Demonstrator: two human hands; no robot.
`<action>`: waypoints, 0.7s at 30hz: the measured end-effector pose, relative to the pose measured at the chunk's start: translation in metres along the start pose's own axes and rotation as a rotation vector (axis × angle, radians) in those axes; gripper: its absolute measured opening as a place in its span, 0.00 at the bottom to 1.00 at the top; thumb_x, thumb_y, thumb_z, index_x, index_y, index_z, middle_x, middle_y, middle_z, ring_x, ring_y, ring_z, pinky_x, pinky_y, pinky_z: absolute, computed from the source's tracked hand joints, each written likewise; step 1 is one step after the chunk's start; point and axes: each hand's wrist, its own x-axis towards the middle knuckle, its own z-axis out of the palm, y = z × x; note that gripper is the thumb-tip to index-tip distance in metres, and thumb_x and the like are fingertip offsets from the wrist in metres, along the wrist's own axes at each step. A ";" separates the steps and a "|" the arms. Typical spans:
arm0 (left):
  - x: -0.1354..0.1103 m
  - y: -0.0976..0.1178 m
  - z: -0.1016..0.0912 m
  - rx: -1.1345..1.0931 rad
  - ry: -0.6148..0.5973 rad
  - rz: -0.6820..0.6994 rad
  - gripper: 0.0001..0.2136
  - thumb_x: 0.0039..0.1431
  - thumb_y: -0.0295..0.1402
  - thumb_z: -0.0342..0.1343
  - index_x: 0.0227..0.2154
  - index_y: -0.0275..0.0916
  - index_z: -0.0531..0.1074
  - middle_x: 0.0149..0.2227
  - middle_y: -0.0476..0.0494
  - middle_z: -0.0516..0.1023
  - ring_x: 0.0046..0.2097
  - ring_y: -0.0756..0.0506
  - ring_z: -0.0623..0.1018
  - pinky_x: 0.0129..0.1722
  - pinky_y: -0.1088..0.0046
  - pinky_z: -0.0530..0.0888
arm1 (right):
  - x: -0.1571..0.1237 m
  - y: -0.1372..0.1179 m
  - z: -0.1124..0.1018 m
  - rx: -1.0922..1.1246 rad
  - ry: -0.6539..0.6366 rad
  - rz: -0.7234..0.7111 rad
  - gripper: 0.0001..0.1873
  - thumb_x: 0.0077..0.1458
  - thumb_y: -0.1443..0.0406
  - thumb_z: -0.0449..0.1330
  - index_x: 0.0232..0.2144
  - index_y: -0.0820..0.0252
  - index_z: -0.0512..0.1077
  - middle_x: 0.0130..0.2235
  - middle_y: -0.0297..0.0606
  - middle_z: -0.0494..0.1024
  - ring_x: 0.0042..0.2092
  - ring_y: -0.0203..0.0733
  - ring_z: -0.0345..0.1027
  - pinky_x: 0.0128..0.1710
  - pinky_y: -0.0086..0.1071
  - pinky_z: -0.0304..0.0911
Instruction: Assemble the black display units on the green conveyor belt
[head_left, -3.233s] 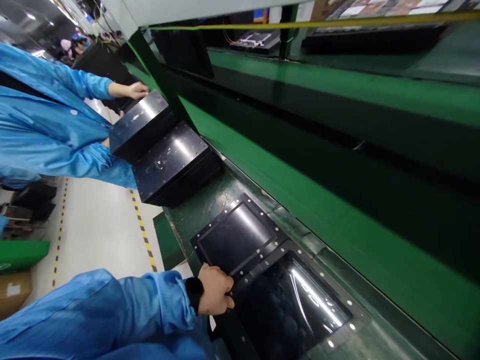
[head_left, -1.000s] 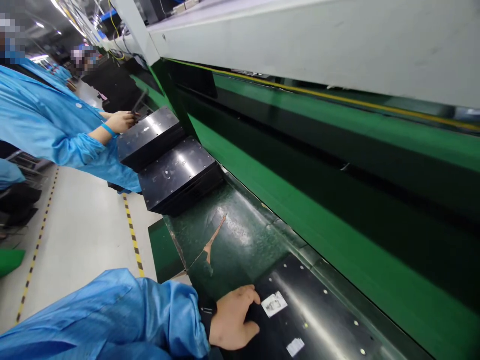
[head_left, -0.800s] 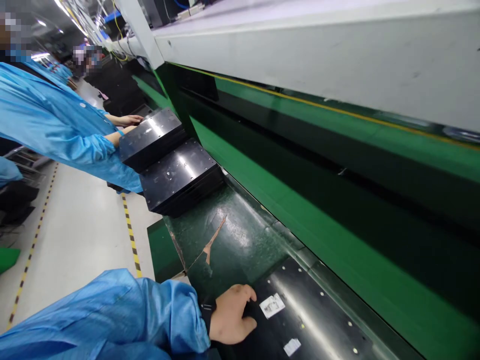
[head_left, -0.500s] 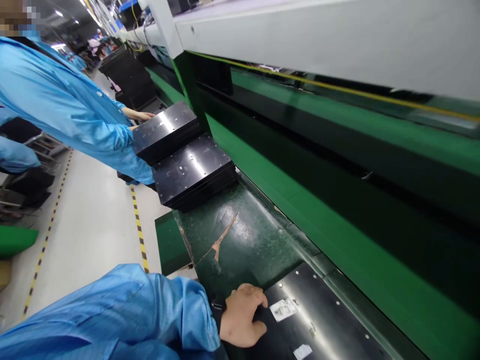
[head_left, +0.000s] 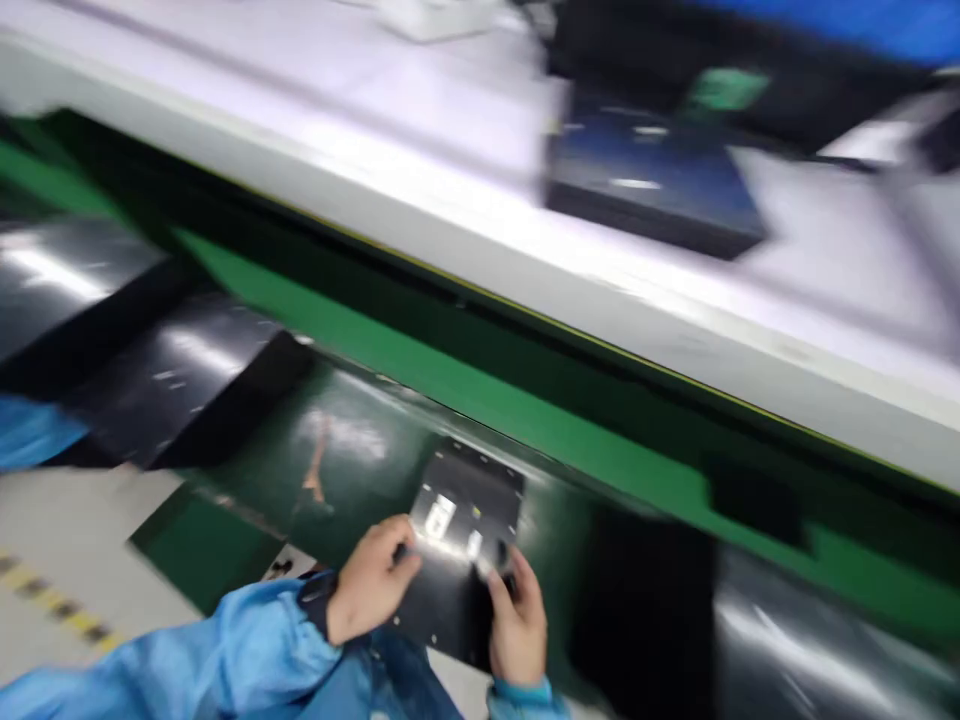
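A flat black panel (head_left: 444, 592) with small fasteners along its edges and two white labels lies on the dark green bench (head_left: 360, 470) in front of me. My left hand (head_left: 371, 582) is at its left edge, thumb and fingers curled round that side. At the right edge is my right hand (head_left: 521, 620), its thumb over the panel and its fingers bent along the side. Both grips are slightly blurred, and the panel's underside is hidden.
Stacked black panels (head_left: 184, 365) stand to the left, beside a co-worker's blue sleeve (head_left: 37, 430). Another shiny black surface (head_left: 817, 640) lies to the right. Above the bench runs a white shelf edge (head_left: 465, 235), with a dark box (head_left: 652, 185) on it.
My view has swung right and now faces the bench and shelf. My right hand has come into view at the panel's right edge. My left hand stays at the panel's left side.
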 end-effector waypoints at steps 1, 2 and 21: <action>-0.006 0.011 -0.005 -0.003 -0.016 0.044 0.04 0.57 0.35 0.54 0.35 0.45 0.69 0.53 0.44 0.80 0.54 0.40 0.76 0.58 0.60 0.71 | -0.010 -0.012 -0.011 0.052 0.077 0.016 0.35 0.51 0.45 0.66 0.56 0.56 0.75 0.61 0.47 0.76 0.64 0.61 0.68 0.65 0.52 0.64; -0.010 0.022 -0.008 -0.006 -0.038 0.086 0.05 0.59 0.38 0.54 0.35 0.45 0.70 0.56 0.43 0.78 0.55 0.39 0.77 0.58 0.60 0.72 | -0.015 -0.025 -0.022 0.099 0.127 0.004 0.35 0.49 0.47 0.68 0.55 0.57 0.76 0.60 0.47 0.77 0.63 0.61 0.69 0.66 0.52 0.62; -0.028 0.248 0.216 0.124 -0.582 0.530 0.06 0.51 0.26 0.59 0.31 0.41 0.69 0.46 0.44 0.75 0.52 0.42 0.75 0.56 0.64 0.71 | 0.050 -0.049 -0.363 -0.341 0.531 0.021 0.48 0.39 0.44 0.70 0.59 0.61 0.74 0.55 0.51 0.80 0.59 0.60 0.73 0.59 0.46 0.66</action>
